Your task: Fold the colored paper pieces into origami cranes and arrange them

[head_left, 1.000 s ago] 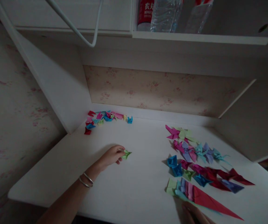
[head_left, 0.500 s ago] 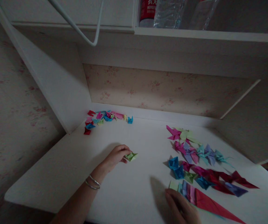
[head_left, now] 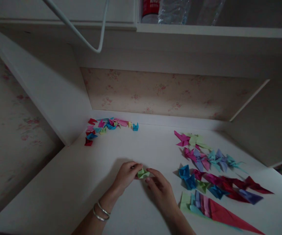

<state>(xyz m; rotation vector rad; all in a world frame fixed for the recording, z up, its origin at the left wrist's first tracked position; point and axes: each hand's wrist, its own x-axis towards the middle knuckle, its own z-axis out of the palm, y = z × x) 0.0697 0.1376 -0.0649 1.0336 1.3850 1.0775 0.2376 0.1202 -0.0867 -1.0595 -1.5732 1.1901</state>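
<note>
A small light-green origami boat (head_left: pixel 143 173) is held just above the white desk, near its middle. My left hand (head_left: pixel 126 176), with two silver bangles on the wrist, pinches the boat's left end between thumb and fingers. From the other side, my right hand (head_left: pixel 162 192) has its thumb and index finger closed at the boat's right end. Some of the fingertips are hidden behind the paper. To the right of my right hand lie blue paper boats (head_left: pixel 187 178) and a fan of folded paper sheets (head_left: pixel 209 207) in green, blue, purple, pink and red.
Paper cranes (head_left: pixel 204 160) in pink, purple and teal lie in rows at the right. Red folded pieces (head_left: pixel 229 187) are in front of them. Small colourful origami (head_left: pixel 111 124) is clustered at the back left. Overhead, a shelf (head_left: pixel 216 31) holds bottles, and a white cable (head_left: pixel 82 37) hangs down.
My right hand has left the fan of paper sheets and moved left to the green boat. My left hand has shifted slightly right and nearer, still holding the boat. The view has moved slightly.
</note>
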